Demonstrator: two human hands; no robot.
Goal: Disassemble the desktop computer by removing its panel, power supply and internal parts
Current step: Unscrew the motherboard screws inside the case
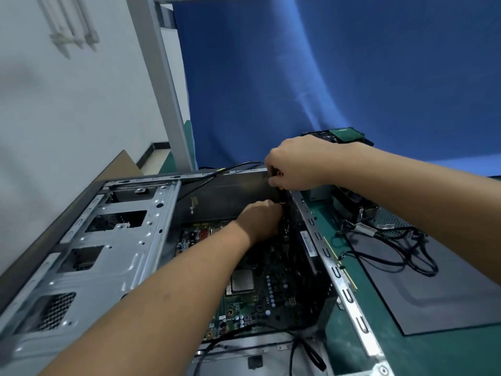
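The computer case [334, 268] lies on its side on the green table [349, 340], right in front of you, open side up. It is bare grey metal with a row of slots along its right rail.

Inside it you have:
- one green motherboard [248, 308] flat on the bottom, with one square silver chip [242, 280] near the middle
- one metal drive cage [113, 253] filling the left side, with four openings down its face, the nearest one backed by mesh
- black wires [299, 346] looping over the near edge

Both of your hands are in at the far right corner of the case. Your right hand [295, 164] is wrapped around the top of one screwdriver [282, 198] with a black and orange handle, which points down into the case. Your left hand [259, 221] sits just below it, against the tool's lower part. Its fingers are turned away from you, so I cannot tell whether it is grasping anything.

To the right of the case, on the table:
- one flat grey panel [447, 289]
- one power supply [390, 221] with a mesh face, beyond the panel
- a tangle of black cables [406, 256] from the power supply, spilling onto the panel
- one more part with a green board on top [345, 132], further back behind your right hand; too little of it shows to name it
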